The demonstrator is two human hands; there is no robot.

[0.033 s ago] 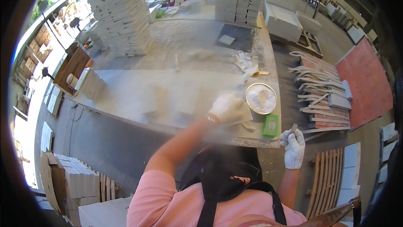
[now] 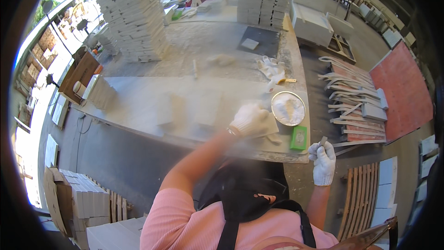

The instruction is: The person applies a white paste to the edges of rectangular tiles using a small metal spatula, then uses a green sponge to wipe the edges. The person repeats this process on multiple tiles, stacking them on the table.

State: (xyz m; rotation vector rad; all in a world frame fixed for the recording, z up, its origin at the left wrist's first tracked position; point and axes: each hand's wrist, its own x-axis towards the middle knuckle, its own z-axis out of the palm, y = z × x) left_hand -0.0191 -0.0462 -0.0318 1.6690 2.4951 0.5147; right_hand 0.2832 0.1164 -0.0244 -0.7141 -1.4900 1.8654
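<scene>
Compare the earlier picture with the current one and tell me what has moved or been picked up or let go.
Nothing has visibly changed. The gloved left hand still rests on a pale block at the dusty bench's near edge, beside the round metal dish of white powder and the green block. The gloved right hand still holds a small grey piece off the bench's corner.

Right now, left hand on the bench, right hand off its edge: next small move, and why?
Probably bring the right hand up over the bench edge toward the round metal dish of white powder. The left hand already presses on a pale flat piece beside that dish, while the right grips a small grey piece clear of the bench.
</scene>
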